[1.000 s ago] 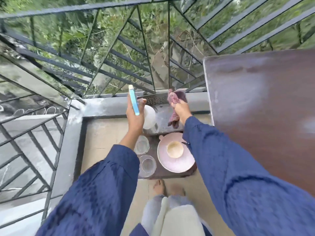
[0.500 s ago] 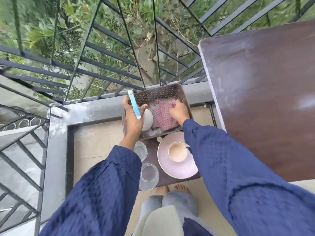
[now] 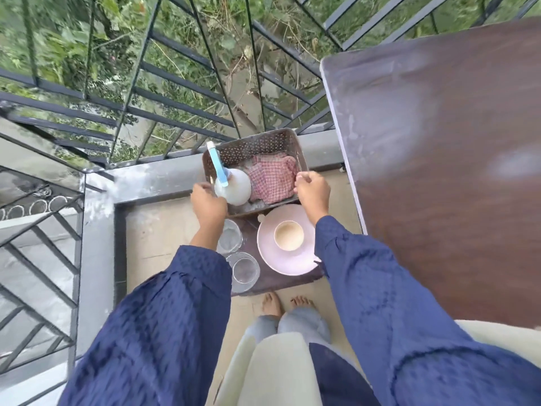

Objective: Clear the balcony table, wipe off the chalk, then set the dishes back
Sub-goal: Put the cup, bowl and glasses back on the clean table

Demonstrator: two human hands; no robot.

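A brown perforated basket [image 3: 257,146] stands on a low brown stool [image 3: 281,281] by the railing. In it lie a red checked cloth [image 3: 272,180] and a white spray bottle [image 3: 235,187] with a blue nozzle. My left hand [image 3: 208,202] is at the basket's front left corner, fingers curled, against the bottle's side; what it grips is hidden. My right hand [image 3: 311,190] curls its thumb and fingers at the basket's right rim. In front of the basket sit a pink plate [image 3: 285,263] holding a cream cup [image 3: 288,235], and two glasses [image 3: 229,240] [image 3: 243,271].
The big brown table [image 3: 439,171] fills the right side, with pale chalk smears on its top. A dark metal railing [image 3: 175,83] and a grey ledge [image 3: 146,180] close off the far and left sides. My bare feet [image 3: 272,304] stand just behind the stool.
My left hand has set the spray bottle down in the basket and dropped to its left corner. My right hand has left the cloth and moved to the right rim.
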